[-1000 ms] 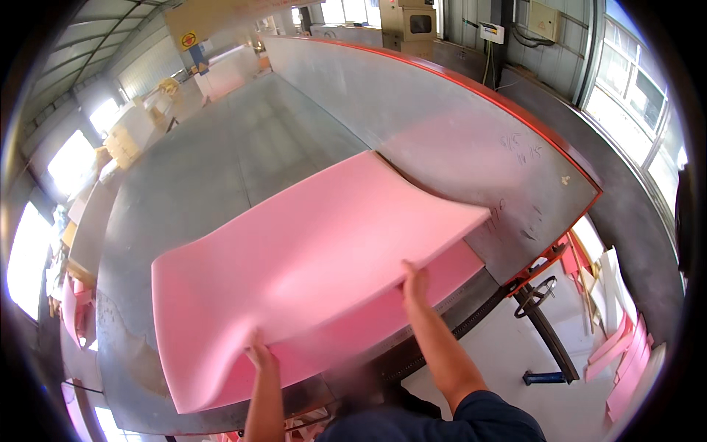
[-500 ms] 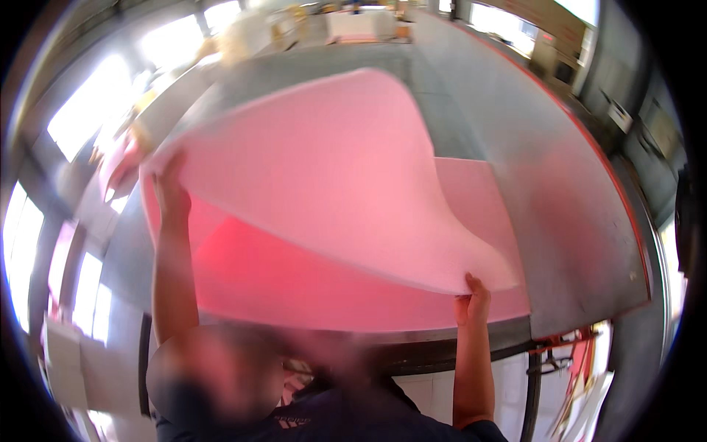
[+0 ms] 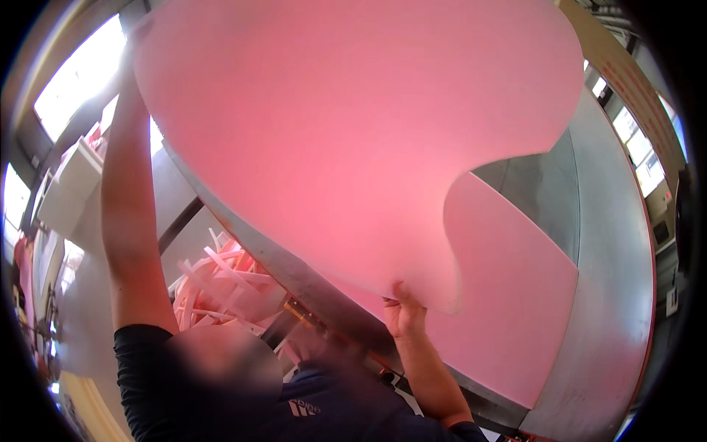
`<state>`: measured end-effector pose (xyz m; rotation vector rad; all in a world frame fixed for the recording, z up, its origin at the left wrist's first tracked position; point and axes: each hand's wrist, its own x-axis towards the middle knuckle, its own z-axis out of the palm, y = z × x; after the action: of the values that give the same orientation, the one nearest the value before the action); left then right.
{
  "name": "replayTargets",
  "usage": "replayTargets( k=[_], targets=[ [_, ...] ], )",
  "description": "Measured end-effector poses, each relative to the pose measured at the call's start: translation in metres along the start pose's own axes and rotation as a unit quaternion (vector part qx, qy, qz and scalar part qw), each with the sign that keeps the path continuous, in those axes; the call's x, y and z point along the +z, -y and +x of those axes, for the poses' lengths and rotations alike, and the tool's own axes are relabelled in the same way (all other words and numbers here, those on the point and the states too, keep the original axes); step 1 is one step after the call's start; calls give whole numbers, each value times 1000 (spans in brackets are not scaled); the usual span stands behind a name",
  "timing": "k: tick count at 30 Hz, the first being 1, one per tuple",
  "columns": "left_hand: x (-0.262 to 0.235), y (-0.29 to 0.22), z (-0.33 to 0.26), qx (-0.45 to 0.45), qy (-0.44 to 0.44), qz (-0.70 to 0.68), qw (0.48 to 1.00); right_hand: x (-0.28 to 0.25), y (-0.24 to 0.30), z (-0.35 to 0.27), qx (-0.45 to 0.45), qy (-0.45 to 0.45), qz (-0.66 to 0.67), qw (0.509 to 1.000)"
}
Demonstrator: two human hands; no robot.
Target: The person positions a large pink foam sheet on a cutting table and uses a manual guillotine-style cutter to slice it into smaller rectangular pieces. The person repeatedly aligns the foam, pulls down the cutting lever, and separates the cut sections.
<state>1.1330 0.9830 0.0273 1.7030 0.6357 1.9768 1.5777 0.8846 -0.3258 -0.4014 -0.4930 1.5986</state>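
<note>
I have 1 big pink foam sheet [image 3: 346,140] lifted up in front of me, so wide and close that it fills most of what I see. It bows and curls, its lower right edge sweeping in a curve above the tabletop [image 3: 611,280].

My right hand [image 3: 403,313] grips the sheet at its lower edge, thumb on the near face and fingers wrapped behind, pinching the foam. My left arm reaches straight up along the left side, and my left hand [image 3: 135,46] meets the sheet's upper left corner near the top of the view. I cannot tell how those fingers are set, since the foam and the glare hide them.

Under the raised sheet, 1 more pink foam sheet [image 3: 508,302] lies flat on the grey metal tabletop, near its front edge. The lifted sheet hangs over it; whether the 2 touch I cannot tell.

Below the tabletop's front edge, to my lower left, sits a heap of pale pink foam strips [image 3: 221,283], tangled and loose. Bright windows [image 3: 74,81] show at the upper left behind my arm.
</note>
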Motion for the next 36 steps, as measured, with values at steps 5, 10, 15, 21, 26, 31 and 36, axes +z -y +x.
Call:
replayTargets(
  k=[5,10,15,21,26,31,36],
  targets=[
    [-79,19,-48,-97,-34,-16,995,9,-23,3,-15,67,-96,993],
    [-74,108,-118,-217,-169,-161,948,-15,-12,2,-75,68,-300,948],
    [-29,202,-251,-230,-280,-151,920,-6,-16,-2,-54,112,-509,852],
    [102,285,-389,-466,-353,-226,779,-34,-67,22,-23,45,-631,774],
    [109,340,-470,-476,-493,-75,724,-53,-66,19,169,186,-612,750],
    [156,307,-501,-604,-438,51,664,-198,-49,-56,210,260,-758,560],
    [99,317,-528,-619,-372,93,685,-247,-38,-119,376,-90,-550,740]
  ],
)
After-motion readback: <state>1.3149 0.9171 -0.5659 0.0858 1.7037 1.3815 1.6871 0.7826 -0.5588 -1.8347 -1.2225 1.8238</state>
